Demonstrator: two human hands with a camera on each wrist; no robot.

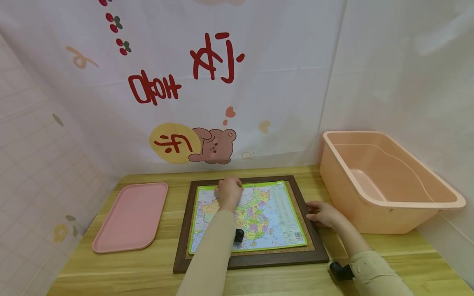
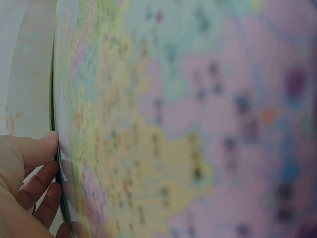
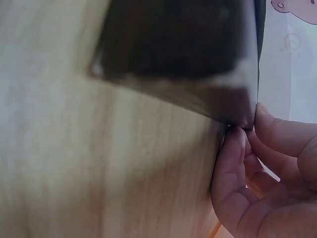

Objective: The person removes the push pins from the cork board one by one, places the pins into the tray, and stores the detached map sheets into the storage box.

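A colourful map sheet with a green border lies inside a dark wooden frame on the table. My left hand is at the map's far edge, fingers curled. In the left wrist view the left hand pinches the edge of the blurred map, thumb on the rim and fingers behind it. My right hand is at the frame's right rim. Close up, the right hand grips the edge of the frame between thumb and fingers.
A pink tray lies left of the frame on the wooden table. A large peach tub stands at the right, close to the frame's corner. A printed cloth backdrop hangs behind the table.
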